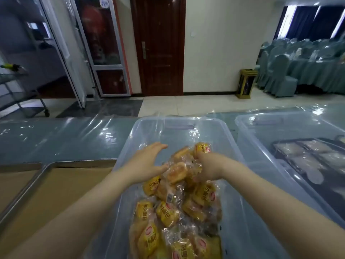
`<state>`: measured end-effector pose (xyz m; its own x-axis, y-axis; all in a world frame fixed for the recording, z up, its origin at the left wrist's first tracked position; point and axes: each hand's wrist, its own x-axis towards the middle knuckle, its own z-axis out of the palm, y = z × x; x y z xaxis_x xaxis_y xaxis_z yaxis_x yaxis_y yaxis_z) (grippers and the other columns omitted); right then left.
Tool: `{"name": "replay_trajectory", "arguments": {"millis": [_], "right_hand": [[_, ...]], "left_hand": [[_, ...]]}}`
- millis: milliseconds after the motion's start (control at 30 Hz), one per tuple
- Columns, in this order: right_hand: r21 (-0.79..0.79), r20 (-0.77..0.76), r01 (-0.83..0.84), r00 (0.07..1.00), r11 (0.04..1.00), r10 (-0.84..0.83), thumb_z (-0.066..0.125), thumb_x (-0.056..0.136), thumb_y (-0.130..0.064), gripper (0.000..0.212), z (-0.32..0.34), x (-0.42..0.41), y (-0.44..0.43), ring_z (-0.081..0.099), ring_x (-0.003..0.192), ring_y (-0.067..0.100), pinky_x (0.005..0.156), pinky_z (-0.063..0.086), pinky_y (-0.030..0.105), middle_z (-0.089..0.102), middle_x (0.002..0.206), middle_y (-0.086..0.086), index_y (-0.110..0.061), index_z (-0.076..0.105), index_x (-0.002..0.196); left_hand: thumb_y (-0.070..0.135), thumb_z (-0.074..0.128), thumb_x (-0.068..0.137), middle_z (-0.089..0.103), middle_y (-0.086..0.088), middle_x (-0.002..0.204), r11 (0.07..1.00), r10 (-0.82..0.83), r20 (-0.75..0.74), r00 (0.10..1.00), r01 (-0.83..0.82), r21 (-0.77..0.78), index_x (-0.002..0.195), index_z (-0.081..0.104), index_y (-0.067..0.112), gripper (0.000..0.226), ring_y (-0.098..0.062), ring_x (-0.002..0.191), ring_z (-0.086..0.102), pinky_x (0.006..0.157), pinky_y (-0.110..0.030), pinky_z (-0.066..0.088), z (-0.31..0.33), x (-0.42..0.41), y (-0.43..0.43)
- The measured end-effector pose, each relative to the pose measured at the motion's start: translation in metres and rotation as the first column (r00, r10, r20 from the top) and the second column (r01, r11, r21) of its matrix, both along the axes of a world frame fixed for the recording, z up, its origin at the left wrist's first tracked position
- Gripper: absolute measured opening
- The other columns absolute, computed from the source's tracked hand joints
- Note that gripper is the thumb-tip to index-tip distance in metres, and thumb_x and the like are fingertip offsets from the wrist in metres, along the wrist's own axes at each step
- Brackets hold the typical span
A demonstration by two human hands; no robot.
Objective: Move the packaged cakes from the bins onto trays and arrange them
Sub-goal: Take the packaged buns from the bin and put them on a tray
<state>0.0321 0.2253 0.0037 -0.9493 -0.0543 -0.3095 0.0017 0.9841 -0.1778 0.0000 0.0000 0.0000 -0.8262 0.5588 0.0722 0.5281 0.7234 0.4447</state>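
Presently, inside the clear bin (179, 119), the packaged cakes (168, 212) are gripped at the pile's far end by the right hand (210, 167), while the left hand (147, 162) is held flat, fingers spread, alongside.

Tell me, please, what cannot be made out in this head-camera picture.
1. Head view, right hand: its grip is hidden, because the fingers are buried among the packaged cakes.
2. Head view, metal tray: it is cut off by the left edge and crossed by the left forearm.
3. Head view, dark tray in the right bin: its contents are blurred.
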Motion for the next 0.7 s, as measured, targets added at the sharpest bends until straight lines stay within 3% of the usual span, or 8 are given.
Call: {"name": "replay_trajectory", "arguments": {"millis": [67, 133, 200, 267, 367, 467, 600, 700], "right_hand": [[0.066, 0.215, -0.056, 0.976, 0.996, 0.041, 0.079, 0.066, -0.052, 0.119, -0.009, -0.009, -0.005, 0.039, 0.133, 0.031, 0.105, 0.039, 0.043, 0.033, 0.152, 0.005, -0.021, 0.003, 0.152], [0.089, 0.330, -0.107, 0.941, 0.990, 0.072, 0.081, 0.061, -0.055, 0.133, -0.025, -0.013, -0.005, 0.025, 0.140, 0.036, 0.109, 0.032, 0.049, 0.018, 0.158, 0.006, -0.027, -0.013, 0.149], [0.048, 0.355, -0.092, 0.932, 0.995, 0.069, 0.084, 0.057, -0.053, 0.141, -0.040, -0.016, -0.002, 0.012, 0.143, 0.040, 0.111, 0.026, 0.054, 0.002, 0.160, 0.009, -0.036, -0.026, 0.144], [0.048, 0.333, -0.078, 0.941, 0.996, 0.058, 0.086, 0.053, -0.053, 0.146, -0.054, -0.013, 0.000, 0.000, 0.143, 0.043, 0.110, 0.022, 0.059, -0.016, 0.157, 0.011, -0.044, -0.034, 0.136], [0.141, 0.278, -0.082, 0.960, 0.987, 0.040, 0.085, 0.050, -0.057, 0.149, -0.073, -0.008, -0.010, -0.014, 0.140, 0.045, 0.108, 0.019, 0.065, -0.034, 0.150, 0.013, -0.047, -0.042, 0.127], [0.148, 0.231, -0.050, 0.973, 0.988, 0.015, 0.084, 0.062, -0.044, 0.141, -0.082, -0.006, -0.015, -0.015, 0.140, 0.045, 0.107, 0.024, 0.063, -0.036, 0.150, 0.013, -0.046, -0.040, 0.130], [0.121, 0.247, -0.030, 0.969, 0.992, -0.001, 0.081, 0.069, -0.031, 0.133, -0.082, -0.003, -0.018, -0.011, 0.141, 0.045, 0.106, 0.031, 0.059, -0.029, 0.154, 0.011, -0.045, -0.033, 0.136], [0.128, 0.222, -0.064, 0.975, 0.990, 0.034, 0.077, 0.070, -0.028, 0.121, -0.082, 0.000, -0.020, 0.011, 0.140, 0.046, 0.102, 0.040, 0.054, -0.008, 0.157, 0.011, -0.040, -0.016, 0.146]], "left_hand": [[0.042, 0.058, 0.088, 0.027, 0.005, 0.152, 0.998, 0.023, 0.059, 0.998, -0.019, -0.064, 0.145, 0.028, 0.025, 0.067, -0.012, 0.138, 0.026, 0.110, -0.027, 0.022, -0.004, -0.009, 0.003], [0.040, 0.057, 0.089, 0.028, 0.003, 0.152, 0.978, 0.068, 0.085, 0.994, -0.050, -0.200, 0.146, 0.027, 0.022, 0.068, -0.015, 0.138, 0.028, 0.111, -0.029, 0.021, -0.012, -0.015, 0.002], [0.041, 0.059, 0.087, 0.030, 0.001, 0.152, 0.960, 0.057, 0.074, 0.996, -0.034, -0.279, 0.147, 0.025, 0.022, 0.071, -0.018, 0.137, 0.029, 0.111, -0.030, 0.022, -0.020, -0.016, 0.002], [0.043, 0.062, 0.085, 0.029, 0.003, 0.152, 0.972, 0.008, 0.118, 0.993, 0.020, -0.232, 0.147, 0.022, 0.026, 0.076, -0.017, 0.136, 0.031, 0.110, -0.032, 0.026, -0.026, -0.009, 0.004], [0.053, 0.064, 0.078, 0.014, 0.005, 0.157, 0.954, -0.052, 0.194, 0.980, 0.106, -0.279, 0.148, 0.009, 0.036, 0.091, -0.016, 0.141, 0.022, 0.112, -0.043, 0.024, -0.039, 0.003, 0.006], [0.065, 0.065, 0.069, -0.006, 0.002, 0.158, 0.900, -0.004, 0.150, 0.989, 0.069, -0.430, 0.145, -0.007, 0.044, 0.106, -0.025, 0.144, 0.006, 0.113, -0.058, 0.011, -0.054, 0.003, 0.009], [0.064, 0.074, 0.060, -0.025, 0.000, 0.154, 0.925, 0.122, 0.287, 0.950, -0.004, -0.380, 0.141, -0.019, 0.045, 0.125, -0.032, 0.142, -0.016, 0.112, -0.060, 0.007, -0.075, 0.001, 0.032], [0.059, 0.078, 0.058, -0.029, -0.002, 0.152, 0.912, 0.184, 0.271, 0.945, -0.062, -0.406, 0.140, -0.022, 0.044, 0.130, -0.035, 0.141, -0.016, 0.113, -0.058, 0.012, -0.087, -0.002, 0.039]]}}
